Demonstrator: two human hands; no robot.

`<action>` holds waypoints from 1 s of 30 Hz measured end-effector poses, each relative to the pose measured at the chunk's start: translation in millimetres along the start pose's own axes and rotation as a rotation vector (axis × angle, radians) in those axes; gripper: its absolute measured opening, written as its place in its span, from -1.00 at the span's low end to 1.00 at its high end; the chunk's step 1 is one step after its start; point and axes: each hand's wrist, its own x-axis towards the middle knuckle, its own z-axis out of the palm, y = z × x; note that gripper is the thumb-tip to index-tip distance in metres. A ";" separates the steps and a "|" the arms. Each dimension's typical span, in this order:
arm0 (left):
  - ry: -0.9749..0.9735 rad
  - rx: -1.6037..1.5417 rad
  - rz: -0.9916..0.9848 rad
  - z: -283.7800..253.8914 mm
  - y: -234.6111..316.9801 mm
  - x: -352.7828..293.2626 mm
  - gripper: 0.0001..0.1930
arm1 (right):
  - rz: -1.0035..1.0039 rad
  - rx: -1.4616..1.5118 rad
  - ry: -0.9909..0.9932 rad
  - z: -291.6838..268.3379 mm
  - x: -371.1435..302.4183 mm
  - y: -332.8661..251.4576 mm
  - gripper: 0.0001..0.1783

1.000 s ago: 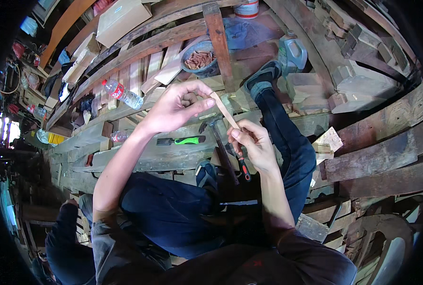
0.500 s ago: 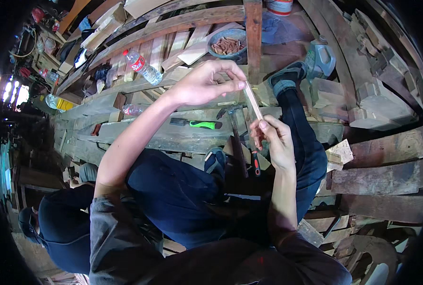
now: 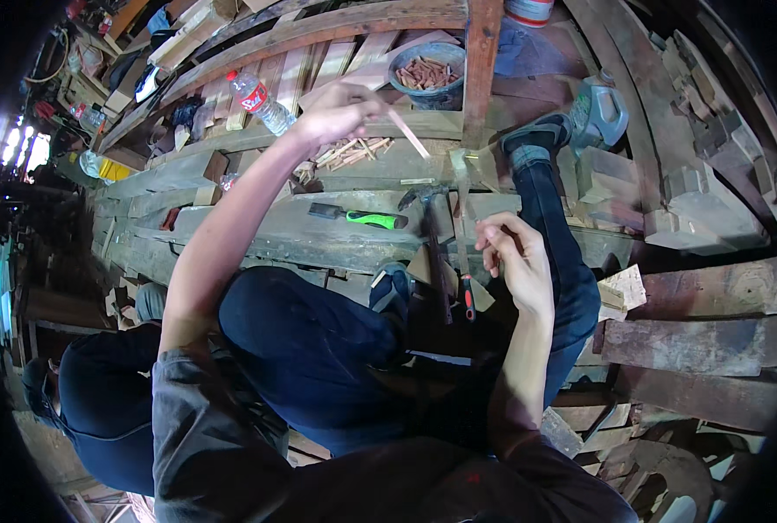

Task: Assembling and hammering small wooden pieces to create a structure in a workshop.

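My left hand (image 3: 340,115) pinches one end of a thin wooden stick (image 3: 408,135), which slants down to the right in the air. Below that hand lies a heap of small wooden sticks (image 3: 358,154) on the timber. My right hand (image 3: 517,261) hovers over my lap side with loosely curled, parted fingers and nothing visible in them. Nearest to it is a long tool with a red and black handle (image 3: 468,299). Beside that, a hammer (image 3: 434,244) leans with its head upward. A chisel with a green handle (image 3: 371,219) rests on the wide beam.
A blue-grey bowl of wooden pegs (image 3: 413,89) stands behind a rail, next to an upright post (image 3: 481,70). A clear bottle (image 3: 262,103) lies at the far left. A translucent jug (image 3: 599,113) stands by my shoe. Timber blocks (image 3: 698,283) line the right; another person (image 3: 109,410) sits at left.
The right hand has let go of the stick's lower end. My left hand has moved left with the stick, over the heap of sticks.
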 end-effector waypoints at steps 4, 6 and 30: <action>0.296 0.219 -0.153 0.6 -122.8 52.2 -0.39 | 0.018 -0.015 0.033 -6.8 6.6 10.4 -0.84; 0.298 0.451 -0.119 -17.5 -217.1 68.3 -0.51 | 0.022 0.018 -0.001 -3.0 12.1 16.4 -0.84; 0.472 0.864 -0.329 76.2 -397.8 188.2 -0.53 | 0.292 -0.004 0.065 -2.6 52.9 85.6 -0.82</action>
